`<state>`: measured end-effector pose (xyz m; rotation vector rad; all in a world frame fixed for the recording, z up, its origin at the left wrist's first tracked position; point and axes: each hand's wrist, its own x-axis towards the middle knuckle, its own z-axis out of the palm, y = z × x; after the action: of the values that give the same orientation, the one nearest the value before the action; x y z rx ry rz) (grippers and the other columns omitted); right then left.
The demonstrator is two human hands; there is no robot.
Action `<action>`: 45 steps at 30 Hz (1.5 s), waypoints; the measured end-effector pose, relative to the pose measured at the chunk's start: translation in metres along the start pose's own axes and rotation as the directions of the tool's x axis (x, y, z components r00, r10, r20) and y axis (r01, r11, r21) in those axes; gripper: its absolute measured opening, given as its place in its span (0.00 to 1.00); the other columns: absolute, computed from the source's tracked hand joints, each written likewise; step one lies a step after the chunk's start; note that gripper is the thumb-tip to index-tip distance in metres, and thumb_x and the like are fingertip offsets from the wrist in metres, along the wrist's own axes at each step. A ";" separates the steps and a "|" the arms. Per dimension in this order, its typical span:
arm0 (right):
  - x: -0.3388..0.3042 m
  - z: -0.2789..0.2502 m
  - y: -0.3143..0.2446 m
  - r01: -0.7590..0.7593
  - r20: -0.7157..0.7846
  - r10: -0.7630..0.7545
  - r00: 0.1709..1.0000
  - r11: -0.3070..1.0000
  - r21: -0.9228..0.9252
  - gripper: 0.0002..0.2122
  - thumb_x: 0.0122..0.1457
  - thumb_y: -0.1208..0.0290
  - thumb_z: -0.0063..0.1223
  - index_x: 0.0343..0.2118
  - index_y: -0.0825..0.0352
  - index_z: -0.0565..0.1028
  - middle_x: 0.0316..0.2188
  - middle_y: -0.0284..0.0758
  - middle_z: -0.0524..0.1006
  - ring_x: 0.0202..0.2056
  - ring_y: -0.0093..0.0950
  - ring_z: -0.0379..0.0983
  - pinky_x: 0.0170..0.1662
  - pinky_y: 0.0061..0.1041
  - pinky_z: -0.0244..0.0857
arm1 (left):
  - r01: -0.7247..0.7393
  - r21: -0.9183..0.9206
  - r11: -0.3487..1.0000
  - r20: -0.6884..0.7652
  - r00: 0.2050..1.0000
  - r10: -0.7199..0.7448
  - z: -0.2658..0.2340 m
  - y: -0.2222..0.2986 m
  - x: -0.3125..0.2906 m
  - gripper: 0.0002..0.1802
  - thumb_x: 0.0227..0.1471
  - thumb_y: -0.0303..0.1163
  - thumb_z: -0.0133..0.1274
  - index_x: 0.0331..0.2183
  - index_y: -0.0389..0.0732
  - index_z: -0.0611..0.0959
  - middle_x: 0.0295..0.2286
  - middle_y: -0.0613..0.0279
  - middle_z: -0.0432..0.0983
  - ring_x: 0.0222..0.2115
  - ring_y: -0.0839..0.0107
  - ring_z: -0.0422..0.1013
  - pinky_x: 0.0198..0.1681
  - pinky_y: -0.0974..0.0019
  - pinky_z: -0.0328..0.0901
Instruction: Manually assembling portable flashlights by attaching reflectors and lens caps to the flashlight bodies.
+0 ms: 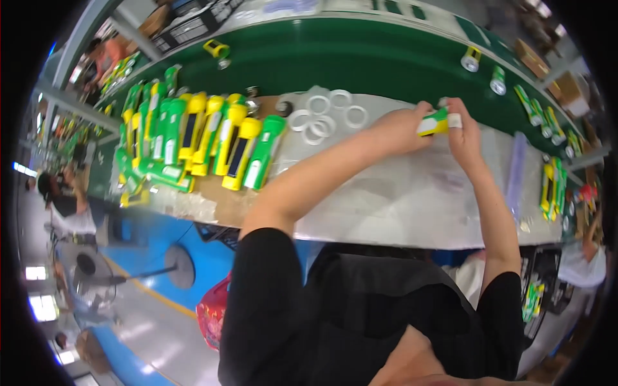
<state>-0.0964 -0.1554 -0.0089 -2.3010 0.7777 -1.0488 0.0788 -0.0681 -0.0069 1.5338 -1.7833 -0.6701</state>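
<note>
Over the far part of the work table, my left hand (pixel 412 130) and my right hand (pixel 465 138) hold a green and yellow flashlight (pixel 433 123) between them. The left fingers wrap round one side of it. At its other end, the right fingers close around a white part; that part is too small to make out. Left of my hands lie several white rings (pixel 318 118) in a loose cluster. Farther left, green flashlights (pixel 264 153) and yellow flashlights (pixel 241 154) lie side by side in a big pile.
A clear plastic strip (pixel 515 170) lies at the right, near more flashlights (pixel 552 190). Along the back runs a dark green ledge (pixel 380 55) with a few flashlight heads (pixel 470 59). A black crate (pixel 541 283) stands low right; a standing fan (pixel 93 276) is at left.
</note>
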 end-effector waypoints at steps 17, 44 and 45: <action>0.127 0.043 0.125 0.100 -0.043 -0.159 0.986 0.785 -0.612 0.20 0.56 0.64 0.56 0.51 0.65 0.71 0.47 0.46 0.74 0.48 0.46 0.71 0.49 0.40 0.67 | 0.469 0.603 0.645 -0.579 0.814 -0.050 -0.089 -0.101 -0.205 0.33 0.43 0.34 0.63 0.53 0.48 0.75 0.41 0.50 0.72 0.41 0.53 0.70 0.44 0.54 0.66; -0.173 -0.010 -0.091 -0.612 0.549 0.272 0.791 0.352 0.708 0.27 0.55 0.53 0.61 0.49 0.64 0.63 0.30 0.40 0.74 0.26 0.28 0.74 0.32 0.25 0.68 | -0.084 -0.771 0.631 -0.141 0.989 -0.040 0.061 0.045 -0.089 0.21 0.65 0.43 0.43 0.39 0.36 0.81 0.32 0.60 0.79 0.32 0.75 0.72 0.37 0.68 0.67; -0.172 -0.014 -0.089 -0.600 0.531 0.280 0.800 0.366 0.711 0.27 0.57 0.54 0.59 0.52 0.66 0.63 0.35 0.40 0.75 0.33 0.27 0.76 0.37 0.26 0.70 | -0.151 -0.639 0.754 -0.226 0.974 0.004 0.059 0.048 -0.095 0.16 0.64 0.37 0.44 0.35 0.38 0.83 0.31 0.61 0.79 0.29 0.71 0.71 0.35 0.68 0.64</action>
<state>-0.1750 0.0209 -0.0316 -1.1890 0.5006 -0.5402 0.0100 0.0306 -0.0233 0.9919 -1.2411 -0.9291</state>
